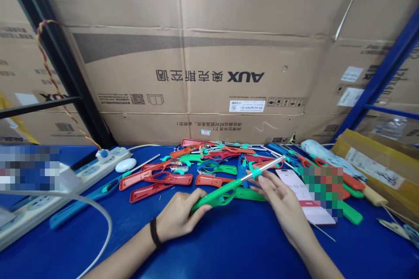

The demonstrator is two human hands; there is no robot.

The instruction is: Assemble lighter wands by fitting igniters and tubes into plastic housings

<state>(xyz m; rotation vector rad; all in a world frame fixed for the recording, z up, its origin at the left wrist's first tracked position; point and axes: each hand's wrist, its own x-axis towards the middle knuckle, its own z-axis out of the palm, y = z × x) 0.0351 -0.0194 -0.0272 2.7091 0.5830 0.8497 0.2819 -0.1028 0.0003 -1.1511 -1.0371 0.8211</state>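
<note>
My left hand (185, 213) is wrapped round the handle of a long-necked green gas lighter (216, 195), tilted with its metal tube up to the right. At the tube, the fingertips of my right hand (278, 196) pinch near a teal plastic piece (257, 173); the fingers partly hide the contact. Behind the hands lies a heap of lighter parts, among them red handle shells (153, 186), a green shell (250, 195) and metal tubes. A blue lighter (83, 202) rests on the left of the blue table.
A white power strip (88, 174) and cable (106, 222) run along the left. On the right are a phone (316, 209), several lighters (353, 217) and an open carton (376, 165). A large cardboard box (209, 52) stands behind, between shelf posts.
</note>
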